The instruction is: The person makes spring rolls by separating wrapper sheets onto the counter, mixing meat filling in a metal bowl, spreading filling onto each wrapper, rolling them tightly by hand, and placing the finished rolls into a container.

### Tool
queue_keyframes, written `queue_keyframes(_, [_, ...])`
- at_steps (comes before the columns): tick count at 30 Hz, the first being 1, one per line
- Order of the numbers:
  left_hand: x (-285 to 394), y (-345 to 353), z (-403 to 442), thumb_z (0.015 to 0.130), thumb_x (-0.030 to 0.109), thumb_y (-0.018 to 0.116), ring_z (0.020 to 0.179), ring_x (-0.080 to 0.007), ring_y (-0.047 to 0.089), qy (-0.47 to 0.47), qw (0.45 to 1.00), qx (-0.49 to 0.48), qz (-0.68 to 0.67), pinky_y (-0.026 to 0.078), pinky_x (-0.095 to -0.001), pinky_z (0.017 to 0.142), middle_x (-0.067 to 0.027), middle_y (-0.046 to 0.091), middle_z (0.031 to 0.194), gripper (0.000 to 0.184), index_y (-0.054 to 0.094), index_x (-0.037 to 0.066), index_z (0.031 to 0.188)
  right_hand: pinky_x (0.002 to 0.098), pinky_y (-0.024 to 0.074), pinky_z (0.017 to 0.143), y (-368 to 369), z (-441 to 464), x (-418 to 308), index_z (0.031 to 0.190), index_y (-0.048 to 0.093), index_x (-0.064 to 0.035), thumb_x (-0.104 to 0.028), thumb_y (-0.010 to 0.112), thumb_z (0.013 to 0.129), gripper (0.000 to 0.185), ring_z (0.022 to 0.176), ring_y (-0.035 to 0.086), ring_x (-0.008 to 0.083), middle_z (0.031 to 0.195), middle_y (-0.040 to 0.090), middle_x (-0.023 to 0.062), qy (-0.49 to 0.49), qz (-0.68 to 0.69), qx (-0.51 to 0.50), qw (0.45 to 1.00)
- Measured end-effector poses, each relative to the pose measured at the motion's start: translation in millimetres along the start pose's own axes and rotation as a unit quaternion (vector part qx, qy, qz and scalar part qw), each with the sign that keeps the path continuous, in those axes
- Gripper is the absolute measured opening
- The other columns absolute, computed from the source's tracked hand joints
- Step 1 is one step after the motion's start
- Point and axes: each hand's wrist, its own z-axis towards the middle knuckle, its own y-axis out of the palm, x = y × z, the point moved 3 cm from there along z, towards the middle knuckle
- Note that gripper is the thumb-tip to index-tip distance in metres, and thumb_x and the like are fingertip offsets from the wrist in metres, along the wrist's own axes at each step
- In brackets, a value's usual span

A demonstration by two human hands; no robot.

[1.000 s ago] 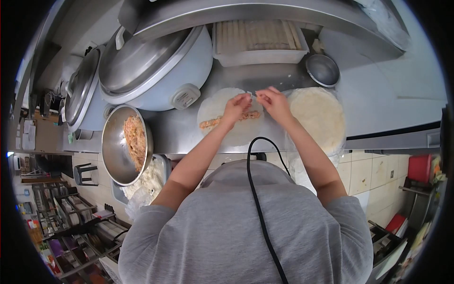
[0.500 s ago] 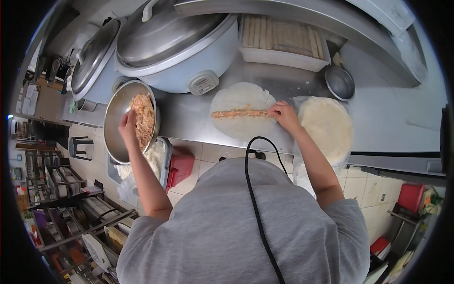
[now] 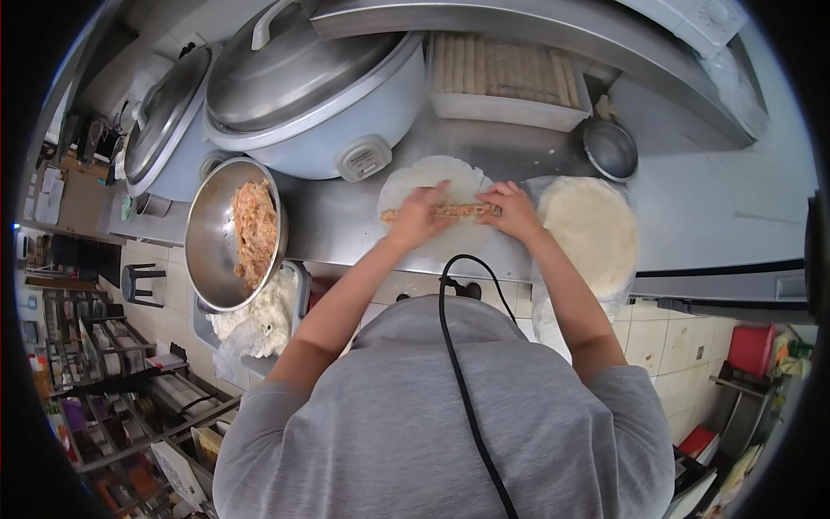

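Observation:
A thin round wrapper (image 3: 458, 171) lies on the steel counter with a strip of orange-pink filling (image 3: 462, 210) across its middle. My left hand (image 3: 418, 216) is over the left part of the strip, its thumb and fingers apart on either side of the filling. At the strip's right end, the thumb and fingers of my right hand (image 3: 514, 213) are closed around the filling. Just right of that hand is a stack of round wrappers (image 3: 588, 233) on plastic. More filling (image 3: 255, 229) sits in a tilted metal bowl (image 3: 210, 233) on the left.
Two large cookers (image 3: 320, 143) (image 3: 164, 138) with metal lids stand at the back left. Behind the wrapper is a white tray (image 3: 510, 111) of pale rolls, with a small metal bowl (image 3: 610, 150) beside it. Below the filling bowl, a grey tub (image 3: 300, 298) holds white shredded food. A black cable (image 3: 458, 363) hangs over my shirt.
My left hand has moved right, from the filling bowl to the strip on the wrapper. My right hand remains near the strip's right end. The whole view has shifted slightly.

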Motion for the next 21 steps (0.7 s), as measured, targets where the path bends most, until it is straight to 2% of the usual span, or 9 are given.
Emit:
queue_keyframes(1, [2,18,7,0.069,0.019,0.074,0.091,-0.0308,0.056,0.002,1.0,-0.002,-0.001,0.046,-0.0396,0.081,-0.0173,0.059,0.1,0.064,0.049,0.011,0.127,0.0367,0.0393,0.089,5,0,0,0.096,0.069,-0.0124,-0.023,0.069,0.072,0.027,0.095,0.051,0.0217,0.091,0.059,0.0028,0.001,-0.008,-0.025,1.0])
queue_keyframes(3, [-9,56,18,0.07,0.016,0.072,0.089,-0.0323,0.056,0.079,0.993,-0.053,0.068,0.048,-0.0394,0.078,-0.0173,0.059,0.096,0.068,0.043,0.011,0.132,0.0367,0.0392,0.09,14,-1,6,0.096,0.069,-0.0124,-0.023,0.069,0.072,0.026,0.095,0.051,0.022,0.091,0.058,0.0027,0.003,-0.016,-0.048,0.999])
queue_keyframes(6, [-23,66,18,0.072,0.01,0.069,0.086,-0.0313,0.058,0.067,0.991,-0.065,0.097,0.049,-0.0389,0.076,-0.0147,0.061,0.092,0.068,0.04,0.012,0.134,0.0366,0.0397,0.087,22,-4,12,0.096,0.067,-0.0131,-0.023,0.07,0.07,0.028,0.097,0.051,0.0225,0.095,0.058,0.0023,-0.016,0.006,-0.024,1.0])
queue_keyframes(9, [-32,24,2,0.073,0.006,0.066,0.082,-0.0287,0.059,0.072,0.997,-0.015,0.038,0.049,-0.0377,0.074,-0.0117,0.063,0.089,0.066,0.041,0.012,0.134,0.0364,0.0403,0.084,10,-11,6,0.096,0.066,-0.0137,-0.023,0.07,0.071,0.027,0.101,0.05,0.0222,0.097,0.057,0.0006,0.022,0.065,0.028,0.997])
queue_keyframes(12, [-56,-9,-15,0.075,0.002,0.065,0.081,-0.0281,0.06,0.017,1.0,-0.013,-0.021,0.049,-0.0365,0.075,-0.0124,0.065,0.093,0.057,0.048,0.01,0.128,0.0358,0.0402,0.084,1,-22,-6,0.092,0.067,-0.0152,-0.024,0.069,0.071,0.023,0.101,0.051,0.0208,0.097,0.058,-0.0009,-0.016,-0.026,-0.014,0.999])
queue_keyframes(14, [-69,-27,-23,0.074,0.003,0.067,0.081,-0.0262,0.06,-0.015,1.0,-0.016,-0.015,0.049,-0.0349,0.075,-0.0116,0.065,0.093,0.057,0.048,0.01,0.128,0.0352,0.0399,0.084,7,-33,-19,0.09,0.066,-0.0168,-0.022,0.068,0.072,0.019,0.097,0.051,0.0204,0.098,0.058,-0.0021,-0.156,-0.068,-0.057,0.984])
queue_keyframes(15, [-76,-34,-26,0.073,0.003,0.068,0.08,-0.0243,0.059,-0.044,0.999,-0.021,-0.008,0.05,-0.0333,0.074,-0.0109,0.066,0.094,0.058,0.049,0.01,0.128,0.0352,0.0399,0.084,13,-37,-17,0.09,0.066,-0.0168,-0.022,0.068,0.072,0.019,0.097,0.051,0.0204,0.098,0.058,-0.0021,-0.159,-0.066,-0.059,0.983])
queue_keyframes(17, [-81,-41,-30,0.073,0.003,0.069,0.081,-0.0216,0.058,-0.025,1.0,-0.013,0.004,0.049,-0.031,0.076,-0.0103,0.067,0.093,0.058,0.049,0.008,0.127,0.0345,0.0399,0.083,28,-44,-19,0.087,0.064,-0.0172,-0.022,0.066,0.073,0.015,0.097,0.051,0.0193,0.099,0.058,-0.0014,-0.245,-0.052,-0.097,0.963])
queue_keyframes(21, [-100,-40,-30,0.076,0.015,0.07,0.081,-0.0183,0.057,-0.082,0.989,-0.015,-0.121,0.047,-0.0284,0.076,-0.0088,0.065,0.088,0.04,0.06,0.007,0.114,0.0342,0.0411,0.081,37,-24,-24,0.085,0.062,-0.0155,-0.019,0.063,0.074,0.012,0.095,0.052,0.0195,0.096,0.059,0.0012,-0.322,-0.14,-0.122,0.928])
